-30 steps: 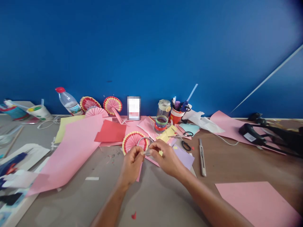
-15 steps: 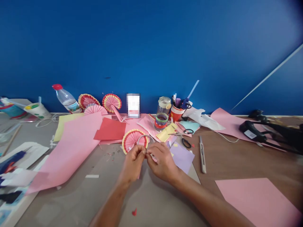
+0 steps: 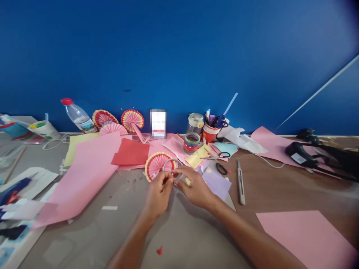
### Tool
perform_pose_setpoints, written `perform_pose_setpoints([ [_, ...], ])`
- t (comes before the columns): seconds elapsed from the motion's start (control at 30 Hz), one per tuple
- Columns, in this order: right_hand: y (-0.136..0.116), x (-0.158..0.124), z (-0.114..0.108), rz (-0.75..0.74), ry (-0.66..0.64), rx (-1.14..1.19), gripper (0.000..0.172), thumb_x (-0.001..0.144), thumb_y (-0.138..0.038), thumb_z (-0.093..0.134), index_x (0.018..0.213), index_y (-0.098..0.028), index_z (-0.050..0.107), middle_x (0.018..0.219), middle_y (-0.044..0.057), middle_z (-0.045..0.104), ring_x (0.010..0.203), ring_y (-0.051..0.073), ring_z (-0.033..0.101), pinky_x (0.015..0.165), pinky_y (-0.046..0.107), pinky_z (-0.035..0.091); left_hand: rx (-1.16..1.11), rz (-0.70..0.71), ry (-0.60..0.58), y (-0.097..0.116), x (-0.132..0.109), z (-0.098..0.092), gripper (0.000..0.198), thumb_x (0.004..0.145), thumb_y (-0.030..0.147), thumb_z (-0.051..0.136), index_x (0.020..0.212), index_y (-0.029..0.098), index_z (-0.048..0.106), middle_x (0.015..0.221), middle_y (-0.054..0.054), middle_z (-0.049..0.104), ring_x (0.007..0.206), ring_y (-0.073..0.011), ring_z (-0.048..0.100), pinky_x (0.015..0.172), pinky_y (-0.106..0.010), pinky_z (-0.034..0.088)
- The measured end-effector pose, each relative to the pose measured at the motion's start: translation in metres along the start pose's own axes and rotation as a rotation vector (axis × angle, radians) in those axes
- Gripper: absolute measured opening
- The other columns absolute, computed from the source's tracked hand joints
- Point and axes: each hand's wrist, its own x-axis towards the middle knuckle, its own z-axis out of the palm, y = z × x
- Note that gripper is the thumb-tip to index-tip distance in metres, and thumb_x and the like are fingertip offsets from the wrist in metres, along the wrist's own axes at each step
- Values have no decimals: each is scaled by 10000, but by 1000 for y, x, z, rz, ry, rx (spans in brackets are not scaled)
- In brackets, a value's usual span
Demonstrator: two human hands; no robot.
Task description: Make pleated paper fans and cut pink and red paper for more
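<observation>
left hand [image 3: 158, 192] pinched tight, contents can't be told | right hand [image 3: 195, 188] half-curled, clear ring [image 3: 171, 160] seemingly held | paper fan [image 3: 156, 164] might get crumpled if hands are lowered tbh

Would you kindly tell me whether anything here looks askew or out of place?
A small red scrap lies loose on the grey surface, and tiny bits litter it beside the nearest fan, like stray offcuts.

The hands [image 3: 157, 195] have drawn closer together; the pink strip below no longer shows.
</observation>
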Motion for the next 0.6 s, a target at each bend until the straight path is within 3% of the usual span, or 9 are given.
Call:
perform_pose_setpoints([
  [0.1, 0, 0, 3, 46, 30, 35, 164, 785, -166, 569, 939, -201, 613, 886, 41, 624, 859, 184, 577, 791, 322, 451, 223, 147, 80, -6, -1, 1, 132, 854, 244, 415, 767, 197, 502, 719, -3, 556, 665, -144, 528, 649, -259, 412],
  [0.23, -1, -1, 7, 65, 289, -25, 205, 717, -150, 581, 918, -190, 593, 973, 76, 580, 972, 218, 537, 860, 356, 431, 355, 282, 154, -13, -1, 3, 139, 871, 217, 396, 792, 201, 509, 758, -19, 578, 711, -152, 555, 684, -268, 429],
  [0.33, -4, -2, 9, 114, 182, 15, 14, 745, -188, 572, 758, -193, 575, 780, 28, 583, 784, 176, 544, 747, 305, 436, 370, 294, 189, -13, -2, 5, 143, 874, 207, 393, 798, 206, 514, 753, -17, 584, 701, -148, 558, 676, -263, 431],
  [0.4, -7, -2, 11, 162, 124, 68, 60, 761, -207, 549, 705, -189, 564, 716, 10, 578, 712, 154, 531, 688, 276, 423, 354, 282, 185, -12, -2, 5, 135, 867, 204, 403, 786, 207, 511, 738, -13, 585, 684, -144, 553, 662, -258, 426],
  [0.6, -10, -2, 11, 266, 136, 113, 97, 719, -184, 480, 636, -184, 530, 650, -13, 536, 645, 129, 491, 588, 232, 368, 215, 122, 69, -3, -3, 4, 124, 843, 250, 433, 751, 200, 501, 698, 4, 548, 651, -135, 512, 638, -249, 398],
])
